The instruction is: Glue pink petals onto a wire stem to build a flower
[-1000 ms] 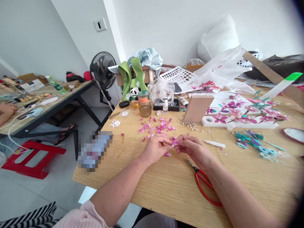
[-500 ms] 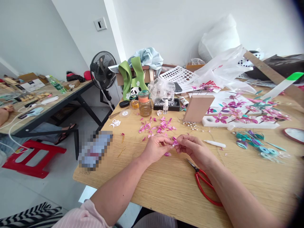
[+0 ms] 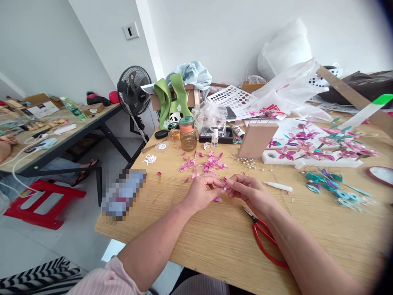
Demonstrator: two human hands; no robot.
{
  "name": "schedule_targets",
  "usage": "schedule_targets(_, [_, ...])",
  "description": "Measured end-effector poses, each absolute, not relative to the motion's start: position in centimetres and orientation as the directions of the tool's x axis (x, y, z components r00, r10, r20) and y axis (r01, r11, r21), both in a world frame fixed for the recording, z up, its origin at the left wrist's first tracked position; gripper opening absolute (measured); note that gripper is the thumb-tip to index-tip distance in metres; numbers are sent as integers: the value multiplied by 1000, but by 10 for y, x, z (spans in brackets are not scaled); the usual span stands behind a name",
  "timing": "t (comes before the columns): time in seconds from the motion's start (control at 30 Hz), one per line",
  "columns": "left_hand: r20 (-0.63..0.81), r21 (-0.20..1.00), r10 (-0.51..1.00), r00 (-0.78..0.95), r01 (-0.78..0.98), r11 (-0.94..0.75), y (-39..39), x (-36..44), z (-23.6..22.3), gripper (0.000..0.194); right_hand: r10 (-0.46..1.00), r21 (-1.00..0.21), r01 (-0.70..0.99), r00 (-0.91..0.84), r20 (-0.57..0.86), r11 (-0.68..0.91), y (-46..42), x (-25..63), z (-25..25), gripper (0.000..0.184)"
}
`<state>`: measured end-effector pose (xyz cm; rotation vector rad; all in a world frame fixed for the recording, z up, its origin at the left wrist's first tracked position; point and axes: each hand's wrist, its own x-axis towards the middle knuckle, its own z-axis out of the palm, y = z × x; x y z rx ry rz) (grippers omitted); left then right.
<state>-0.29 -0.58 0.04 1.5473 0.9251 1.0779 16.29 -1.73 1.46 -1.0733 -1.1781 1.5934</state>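
Observation:
Near the middle of the wooden table (image 3: 190, 237), both hands meet at the fingertips around a small pink-purple petal piece (image 3: 226, 185). My left hand (image 3: 202, 191) pinches it between thumb and forefinger. From the other side, my right hand (image 3: 251, 194) is closed on the same piece, and most of it is hidden by the fingers. Just beyond the hands lie many loose pink petals (image 3: 209, 164); a single petal (image 3: 217, 199) rests under my left fingertips. Red-handled scissors (image 3: 257, 242) lie beside my right forearm, and a white pen-shaped tool (image 3: 278, 186) lies right of that hand.
Pink wire-stemmed flowers (image 3: 303, 146) stand in a white foam block (image 3: 310, 161) at right, near teal ribbon spools (image 3: 345, 194). A brown block (image 3: 258, 141), pearl beads (image 3: 247, 161) and a glass jar (image 3: 188, 141) stand behind. A pixelated phone-like object (image 3: 124, 194) lies at left.
The fingertips have shifted slightly around the petal piece, and less of it shows now. Everything else on the table lies as before.

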Motion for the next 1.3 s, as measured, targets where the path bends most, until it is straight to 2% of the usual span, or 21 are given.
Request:
schedule_targets(0.1, [145, 987, 933, 329, 20, -161, -6, -2, 1, 17, 960, -982, -93, -245, -135, -162, -17, 162, 15, 35])
schedule_targets(0.3, [183, 977, 937, 299, 53, -208, -6, -2, 2, 11, 952, -973, -149, -276, -133, -179, -17, 162, 15, 38])
schedule_targets(0.5, [111, 994, 932, 345, -27, -109, -7, -2, 1, 21, 960, -987, -70, -251, -126, -148, -17, 162, 15, 41])
schedule_targets(0.63, [140, 988, 938, 316, 16, -153, -7, -1, 0, 10, 955, -984, -71, -259, -143, -166, -17, 163, 14, 41])
schedule_targets(0.8, [185, 976, 929, 321, 46, -211, -6, -1, -1, 4, 957, -990, 25, -257, -138, -136, -16, 167, 7, 39])
schedule_targets(1.0, [85, 996, 938, 336, 8, -93, -7, -1, -5, 14, 951, -988, 64, -268, -155, -143, -15, 171, 5, 37])
schedule_targets(1.3, [111, 989, 928, 357, 48, -137, -5, 0, -7, 12, 961, -975, 210, -248, -125, -73, -14, 173, 1, 40])
